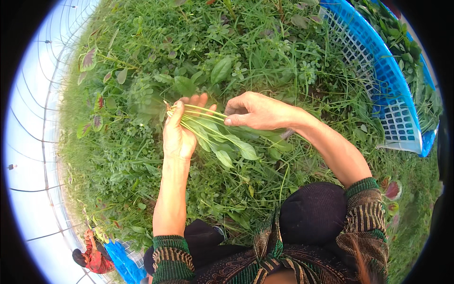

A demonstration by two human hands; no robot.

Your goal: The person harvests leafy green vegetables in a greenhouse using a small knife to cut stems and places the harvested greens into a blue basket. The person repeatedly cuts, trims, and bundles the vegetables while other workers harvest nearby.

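Observation:
My left hand holds a small bunch of leafy greens by the lower stems, thumb on top and fingers spread behind. The root ends stick out past the thumb on the left. Long pale stems fan to the right into smooth oval leaves that hang over the weeds. At the right side of the bunch, my right hand has thumb and curled fingers on one or more of the stems; its fingertips partly hide where they are pinched. Both hands are above low green growth.
Grass and low weeds cover the ground. At upper right, a white plastic crate with a blue liner holds cut greens. Lower left, another person is beside a blue-lined crate. Greenhouse film curves along the left.

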